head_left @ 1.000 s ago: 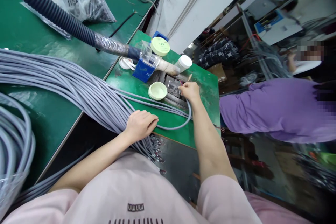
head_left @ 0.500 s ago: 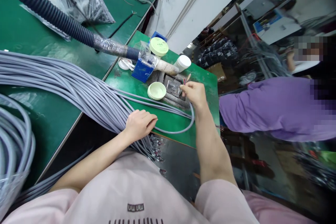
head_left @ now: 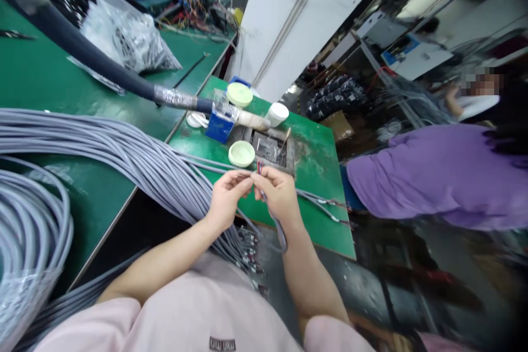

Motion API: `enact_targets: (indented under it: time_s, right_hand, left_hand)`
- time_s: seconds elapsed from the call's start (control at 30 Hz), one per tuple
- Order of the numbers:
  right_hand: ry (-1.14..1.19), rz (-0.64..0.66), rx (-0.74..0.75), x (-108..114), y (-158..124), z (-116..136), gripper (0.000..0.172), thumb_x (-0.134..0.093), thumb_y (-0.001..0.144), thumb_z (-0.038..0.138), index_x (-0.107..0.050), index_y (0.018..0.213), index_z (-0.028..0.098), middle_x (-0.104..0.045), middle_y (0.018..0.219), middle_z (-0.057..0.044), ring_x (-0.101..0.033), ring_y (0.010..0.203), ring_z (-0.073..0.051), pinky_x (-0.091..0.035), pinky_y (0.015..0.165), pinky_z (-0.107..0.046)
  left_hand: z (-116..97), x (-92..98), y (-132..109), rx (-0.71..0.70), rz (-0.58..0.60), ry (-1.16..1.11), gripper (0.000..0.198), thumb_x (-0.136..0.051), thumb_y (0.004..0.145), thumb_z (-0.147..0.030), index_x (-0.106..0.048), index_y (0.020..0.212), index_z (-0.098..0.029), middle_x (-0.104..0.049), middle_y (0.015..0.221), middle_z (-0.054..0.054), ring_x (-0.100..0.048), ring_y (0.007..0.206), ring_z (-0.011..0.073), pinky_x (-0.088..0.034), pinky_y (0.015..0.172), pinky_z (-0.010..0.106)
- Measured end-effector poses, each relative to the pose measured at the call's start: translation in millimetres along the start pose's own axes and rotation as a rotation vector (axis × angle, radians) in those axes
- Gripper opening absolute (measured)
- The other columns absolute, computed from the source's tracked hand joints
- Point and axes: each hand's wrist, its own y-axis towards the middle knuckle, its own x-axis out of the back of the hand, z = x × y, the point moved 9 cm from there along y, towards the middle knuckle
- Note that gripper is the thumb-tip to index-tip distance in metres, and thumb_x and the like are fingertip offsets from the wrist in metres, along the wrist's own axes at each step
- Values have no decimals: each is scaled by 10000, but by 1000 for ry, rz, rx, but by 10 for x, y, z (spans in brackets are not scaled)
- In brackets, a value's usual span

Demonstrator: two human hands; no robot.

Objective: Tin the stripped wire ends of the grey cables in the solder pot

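Note:
My right hand (head_left: 277, 193) pinches the end of a grey cable (head_left: 279, 231), whose coloured wire tips stick up above my fingers. The cable loops down past my wrist. My left hand (head_left: 227, 194) meets it from the left, fingers pinched close to the same cable end; whether it grips the wires is not clear. Both hands hover over the near edge of a small green table (head_left: 313, 165). A thick bundle of grey cables (head_left: 124, 151) runs from the left under my left forearm.
On the small table stand a metal tray (head_left: 268, 146), a pale green lid (head_left: 241, 153), a blue box (head_left: 219, 124), a white jar (head_left: 277, 113). A dark corrugated hose (head_left: 94, 63) crosses the big green bench. A person in purple bends at the right.
My right hand pulled the cable end back from the metal tray toward me. My left hand left the cable bundle and came up to meet it. The view tilted up.

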Motion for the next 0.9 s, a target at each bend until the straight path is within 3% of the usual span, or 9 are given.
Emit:
enact_targets:
  time_s: [0.13,0.23,0.37,0.43,0.53,0.63,0.73,0.8,0.9]
  right_hand:
    - [28,51,-32,-32,-53,29,283,-611,785,428,-567,652,182,-510,423,45,-403,370,-76,-314,403,-207]
    - [44,129,-21,-21,-159,46,300,-613,797,417,-632,960,166,-540,469,49,-418,385,-83,-318,405,-208]
    - [93,108,18,59,-342,-9,437,-603,834,393,-542,1212,185,-502,478,74,-369,391,-78,-267,399,-208]
    - [129,54,45,108,-412,-34,450,-598,843,387,-519,1238,185,-487,476,77,-358,405,-79,-252,407,-213]
    - [170,-43,61,183,-487,-60,491,-595,847,374,-473,1283,184,-493,474,80,-349,410,-80,-247,412,-214]
    - [188,-114,37,209,-547,-95,516,-588,848,363,-440,1312,192,-501,473,85,-337,399,-75,-240,401,-203]
    - [178,-137,20,148,-609,-137,503,-581,841,355,-453,1298,185,-505,464,86,-344,381,-74,-250,385,-196]
    - [140,-129,20,93,-649,-169,462,-568,849,342,-480,1275,183,-504,463,87,-364,377,-76,-276,384,-197]
    - [-14,-152,86,119,-691,-144,366,-564,868,305,-554,1220,204,-513,487,79,-422,408,-85,-341,420,-209]
  left_hand:
    - [-88,40,-32,-23,-93,-59,207,-750,715,-345,-686,776,-158,-585,653,-22,-485,556,66,-413,543,200]
    - [-418,124,-40,-276,-130,92,112,-719,760,-287,-707,773,-176,-586,669,-18,-504,576,76,-418,553,204]
    - [-903,-155,-282,-856,102,490,116,-666,796,-149,-732,870,-211,-667,731,15,-575,676,112,-456,643,236]
    - [-911,-306,-375,-959,249,566,163,-636,814,-119,-729,912,-211,-690,738,26,-588,684,119,-462,657,247]
    - [-772,-255,-270,-740,217,459,121,-687,790,-160,-729,892,-210,-697,776,26,-592,688,116,-470,670,247]
    - [-384,-77,-146,-272,97,175,267,-767,724,-279,-721,977,-205,-709,862,40,-602,698,114,-472,652,234]
    - [24,-137,-236,112,161,-38,376,-761,717,-401,-722,1016,-176,-721,865,63,-624,720,137,-479,652,243]
    - [167,-218,-329,249,229,-127,414,-737,725,-464,-727,1002,-155,-718,840,69,-603,632,131,-468,584,250]
    - [225,-220,-394,308,232,-183,424,-748,705,-483,-733,959,-144,-700,785,54,-569,567,118,-452,554,254]
